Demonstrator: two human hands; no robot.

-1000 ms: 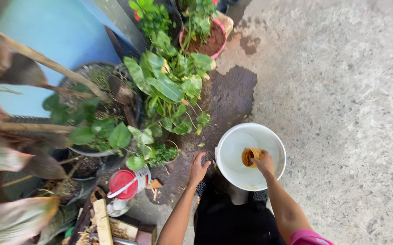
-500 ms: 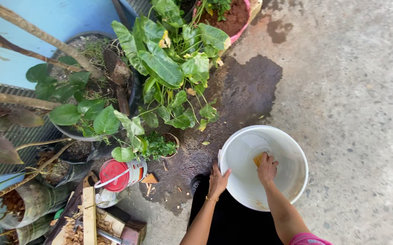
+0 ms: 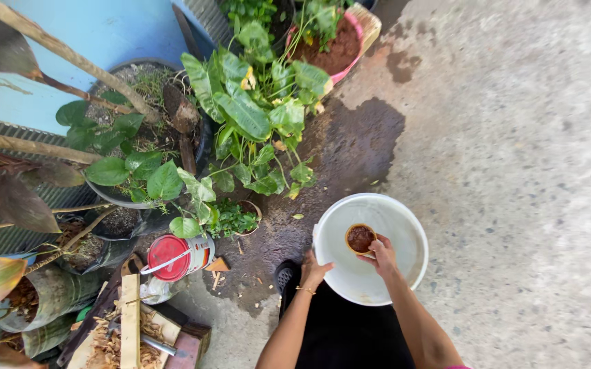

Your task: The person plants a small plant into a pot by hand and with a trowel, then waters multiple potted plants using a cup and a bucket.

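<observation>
- Nearest to us, our left hand (image 3: 314,268) rests on the near rim of the white basin (image 3: 404,225); its grip is loose, fingers laid on the edge without clenching anything.
- Just beside it, our right hand (image 3: 383,254) reaches into the basin, its grip closed around a small brown cup (image 3: 360,238) that sits upright, filled with something dark reddish-brown.
- The basin stands on the concrete floor (image 3: 527,171), its left side at the edge of a dark wet patch (image 3: 350,147).
- A dark shoe (image 3: 284,275) shows just left of the left hand, on the wet ground.
- Further left, a can with a red lid (image 3: 176,257) and a wire handle stands among wood chips (image 3: 111,345) and a pale plank (image 3: 130,321).
- Beyond the basin, a broad-leaved green plant (image 3: 251,116) spreads over the floor, with a tiny pot of small green leaves (image 3: 235,219) at its foot.
- To its left, a large dark pot (image 3: 145,82) holds soil and stems.
- Farthest off, a pink-rimmed pot (image 3: 340,48) of brown earth stands near a blue wall (image 3: 104,31).
</observation>
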